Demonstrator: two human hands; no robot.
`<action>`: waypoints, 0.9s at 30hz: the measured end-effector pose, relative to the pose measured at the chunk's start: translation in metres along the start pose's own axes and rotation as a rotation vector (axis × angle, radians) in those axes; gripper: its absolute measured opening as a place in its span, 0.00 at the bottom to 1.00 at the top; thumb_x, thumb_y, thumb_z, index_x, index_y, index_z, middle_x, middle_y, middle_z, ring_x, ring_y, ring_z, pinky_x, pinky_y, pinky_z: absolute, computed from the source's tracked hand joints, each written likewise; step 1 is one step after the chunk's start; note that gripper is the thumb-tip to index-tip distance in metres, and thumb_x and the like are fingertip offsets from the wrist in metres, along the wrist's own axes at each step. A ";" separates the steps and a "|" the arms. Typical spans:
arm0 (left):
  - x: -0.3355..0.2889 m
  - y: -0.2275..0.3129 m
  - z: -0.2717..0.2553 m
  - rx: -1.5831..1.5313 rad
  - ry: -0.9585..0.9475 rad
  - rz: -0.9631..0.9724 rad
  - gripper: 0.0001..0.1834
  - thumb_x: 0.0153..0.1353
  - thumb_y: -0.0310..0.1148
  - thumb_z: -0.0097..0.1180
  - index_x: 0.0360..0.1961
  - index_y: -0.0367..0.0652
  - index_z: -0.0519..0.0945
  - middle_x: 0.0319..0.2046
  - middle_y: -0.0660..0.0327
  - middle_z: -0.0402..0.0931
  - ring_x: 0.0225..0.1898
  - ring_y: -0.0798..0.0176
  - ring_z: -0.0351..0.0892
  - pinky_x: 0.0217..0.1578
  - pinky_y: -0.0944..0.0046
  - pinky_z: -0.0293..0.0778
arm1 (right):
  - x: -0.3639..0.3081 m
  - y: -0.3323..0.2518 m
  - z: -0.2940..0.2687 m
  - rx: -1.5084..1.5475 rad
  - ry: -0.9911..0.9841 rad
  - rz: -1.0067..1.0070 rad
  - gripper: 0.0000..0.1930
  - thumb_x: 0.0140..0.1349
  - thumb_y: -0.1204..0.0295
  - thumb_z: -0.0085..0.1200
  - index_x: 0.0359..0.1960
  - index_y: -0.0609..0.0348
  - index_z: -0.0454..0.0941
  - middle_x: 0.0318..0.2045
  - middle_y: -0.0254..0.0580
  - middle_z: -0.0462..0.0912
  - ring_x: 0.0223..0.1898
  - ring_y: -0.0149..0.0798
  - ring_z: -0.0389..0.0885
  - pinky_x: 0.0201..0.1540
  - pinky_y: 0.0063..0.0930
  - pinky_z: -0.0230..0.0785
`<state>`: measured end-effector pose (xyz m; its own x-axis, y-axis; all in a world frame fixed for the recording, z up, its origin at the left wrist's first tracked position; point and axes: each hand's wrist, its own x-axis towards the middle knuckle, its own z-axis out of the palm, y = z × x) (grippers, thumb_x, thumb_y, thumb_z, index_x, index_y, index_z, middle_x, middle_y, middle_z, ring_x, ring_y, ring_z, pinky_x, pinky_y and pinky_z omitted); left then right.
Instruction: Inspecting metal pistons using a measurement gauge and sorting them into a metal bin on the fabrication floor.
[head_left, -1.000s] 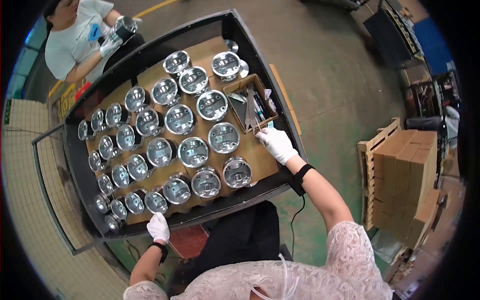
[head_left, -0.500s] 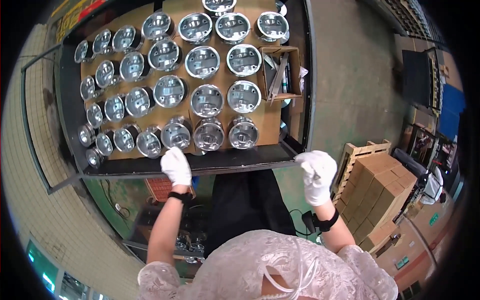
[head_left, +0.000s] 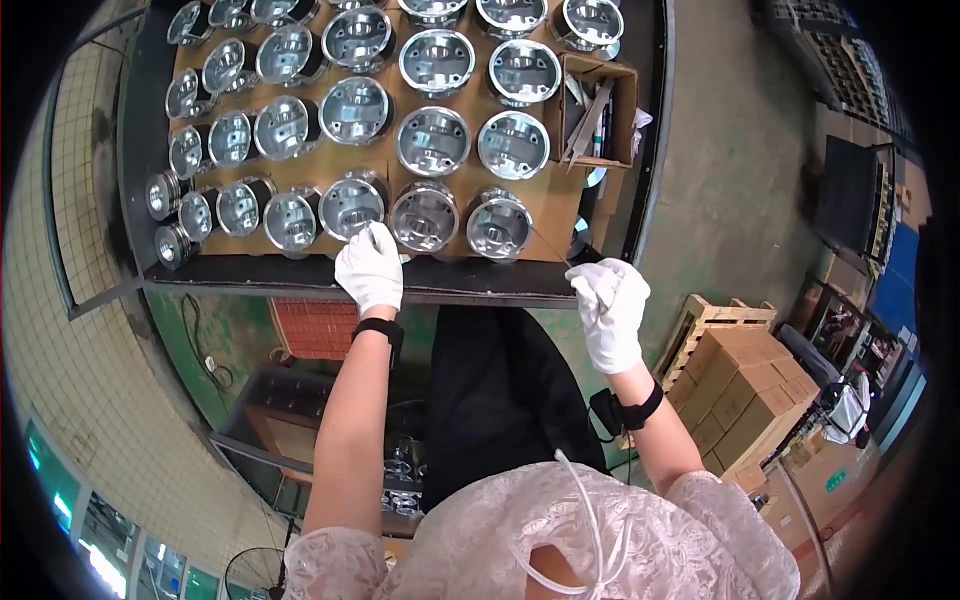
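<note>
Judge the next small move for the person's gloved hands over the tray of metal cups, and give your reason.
Probably bring the right hand across to the front-row metal cup that the left hand touches. The right hand pinches something thin near the tray edge, apart from the cups.

Factory floor, rows of shiny metal pistons (head_left: 434, 141) on a cardboard-lined black work table (head_left: 640, 190), stacked cardboard boxes (head_left: 745, 385) on a wooden pallet (head_left: 697, 322), green painted concrete floor (head_left: 725, 180), tiled walkway (head_left: 75, 330) along the table's left edge.
</note>
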<state>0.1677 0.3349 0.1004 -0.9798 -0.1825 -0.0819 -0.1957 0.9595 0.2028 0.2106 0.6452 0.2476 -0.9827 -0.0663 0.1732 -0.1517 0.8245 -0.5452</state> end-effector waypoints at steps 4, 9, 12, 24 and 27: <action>0.000 -0.002 0.003 -0.009 0.009 0.008 0.21 0.73 0.43 0.48 0.27 0.41 0.81 0.26 0.51 0.81 0.32 0.44 0.81 0.40 0.45 0.75 | 0.001 0.003 0.005 -0.023 0.040 -0.039 0.10 0.53 0.76 0.68 0.35 0.50 0.82 0.30 0.31 0.86 0.31 0.44 0.83 0.36 0.36 0.76; -0.002 -0.002 0.000 -0.011 0.000 0.013 0.21 0.74 0.43 0.49 0.27 0.42 0.81 0.27 0.52 0.82 0.32 0.44 0.81 0.38 0.45 0.74 | -0.002 -0.004 0.015 -0.061 0.029 -0.032 0.08 0.55 0.75 0.67 0.33 0.49 0.81 0.28 0.31 0.86 0.30 0.43 0.83 0.35 0.35 0.75; -0.002 -0.002 0.000 0.006 0.048 0.028 0.20 0.73 0.43 0.49 0.27 0.42 0.81 0.26 0.52 0.82 0.32 0.45 0.82 0.38 0.46 0.75 | -0.001 -0.003 0.028 -0.091 -0.032 -0.028 0.07 0.56 0.74 0.67 0.32 0.50 0.80 0.26 0.33 0.85 0.29 0.43 0.82 0.33 0.35 0.74; -0.001 -0.003 0.002 -0.017 0.035 -0.025 0.20 0.70 0.43 0.50 0.24 0.42 0.81 0.25 0.54 0.82 0.32 0.46 0.82 0.42 0.47 0.74 | 0.025 -0.024 0.039 0.024 0.025 -0.201 0.11 0.52 0.73 0.72 0.32 0.50 0.79 0.27 0.32 0.84 0.30 0.42 0.82 0.33 0.35 0.71; -0.003 -0.003 0.002 -0.038 0.051 -0.012 0.21 0.71 0.43 0.50 0.23 0.42 0.80 0.25 0.54 0.82 0.31 0.46 0.81 0.42 0.47 0.74 | 0.024 -0.019 0.056 -0.024 0.022 -0.191 0.10 0.53 0.72 0.71 0.32 0.50 0.79 0.27 0.32 0.83 0.32 0.42 0.82 0.34 0.35 0.71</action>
<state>0.1711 0.3332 0.0985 -0.9781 -0.2052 -0.0354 -0.2076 0.9485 0.2393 0.1839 0.5966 0.2165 -0.9338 -0.2104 0.2895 -0.3319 0.8116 -0.4808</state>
